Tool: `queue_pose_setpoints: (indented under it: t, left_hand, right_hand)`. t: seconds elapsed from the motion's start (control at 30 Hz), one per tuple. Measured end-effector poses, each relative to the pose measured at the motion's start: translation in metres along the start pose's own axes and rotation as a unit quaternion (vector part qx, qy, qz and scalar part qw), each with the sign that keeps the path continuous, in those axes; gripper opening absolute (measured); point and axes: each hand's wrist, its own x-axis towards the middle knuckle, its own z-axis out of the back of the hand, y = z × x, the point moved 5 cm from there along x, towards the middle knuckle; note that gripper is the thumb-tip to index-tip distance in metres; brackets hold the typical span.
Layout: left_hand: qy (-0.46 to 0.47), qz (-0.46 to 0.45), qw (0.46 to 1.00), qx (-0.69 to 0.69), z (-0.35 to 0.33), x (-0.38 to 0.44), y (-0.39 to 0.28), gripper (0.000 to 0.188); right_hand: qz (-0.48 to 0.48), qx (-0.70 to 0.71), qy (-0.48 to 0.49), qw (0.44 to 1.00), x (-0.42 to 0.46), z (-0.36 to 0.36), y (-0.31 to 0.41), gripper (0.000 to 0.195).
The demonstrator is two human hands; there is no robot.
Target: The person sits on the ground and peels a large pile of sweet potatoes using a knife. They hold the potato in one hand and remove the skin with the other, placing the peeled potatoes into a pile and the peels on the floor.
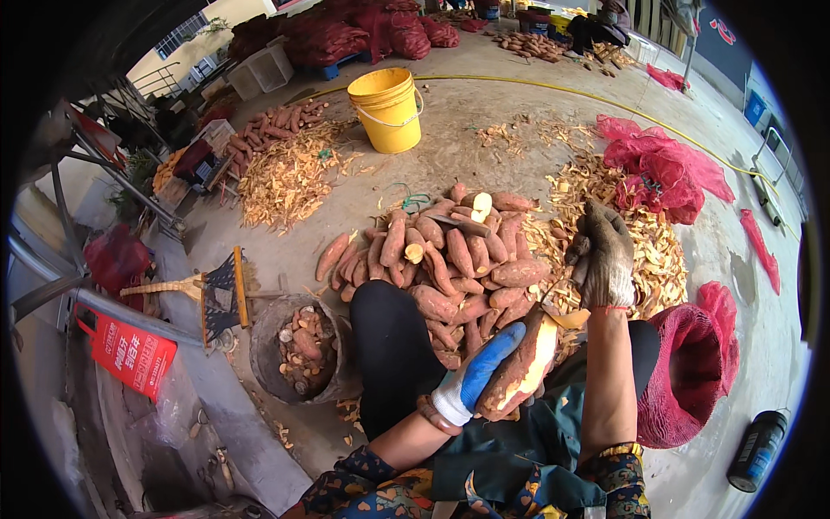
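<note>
My left hand [481, 375], in a blue-coated white glove, grips a large sweet potato [519, 379] from its left side. A long pale strip of its skin is off; the rest is reddish brown. Just above its upper end, my right hand [598, 263] wears a soiled knit glove with the fingers curled around a peeler [550, 297]. Only the peeler's thin curved metal part shows; its handle is hidden in the fist. A curl of peel [570, 319] hangs at the blade. Before my knees lies a heap of unpeeled sweet potatoes [457, 256], with a knife [462, 224] on top.
Left of my knee stands a bucket [259, 363] holding sweet potato scraps. Peelings [655, 253] and a red mesh sack [668, 172] lie to the right, an open mesh sack [655, 383] beside my thigh. A yellow bucket [392, 126] stands ahead; a person [603, 29] sits farther back.
</note>
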Motion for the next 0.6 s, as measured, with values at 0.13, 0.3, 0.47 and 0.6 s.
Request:
queue_pose_setpoints:
  t: [0.13,0.3,0.47,0.6]
  left_hand:
    - [-0.029,-0.059,0.982,0.177,-0.004,-0.021,-0.009,0.042]
    - [-0.042,0.041,0.991,-0.123,0.011,-0.013,-0.006,0.042]
    - [-0.037,-0.151,0.933,0.324,0.014,-0.006,-0.015,0.046]
    - [0.074,0.019,0.993,-0.087,0.007,-0.007,-0.002,0.047]
  right_hand:
    - [0.112,-0.043,-0.226,0.967,0.011,0.032,0.031,0.016]
    - [0.066,0.009,-0.112,0.992,-0.027,0.018,0.038,0.02]
    - [0.011,-0.08,0.084,0.993,-0.089,-0.039,-0.014,0.022]
    - [-0.044,-0.015,-0.019,0.999,-0.05,-0.03,-0.025,0.02]
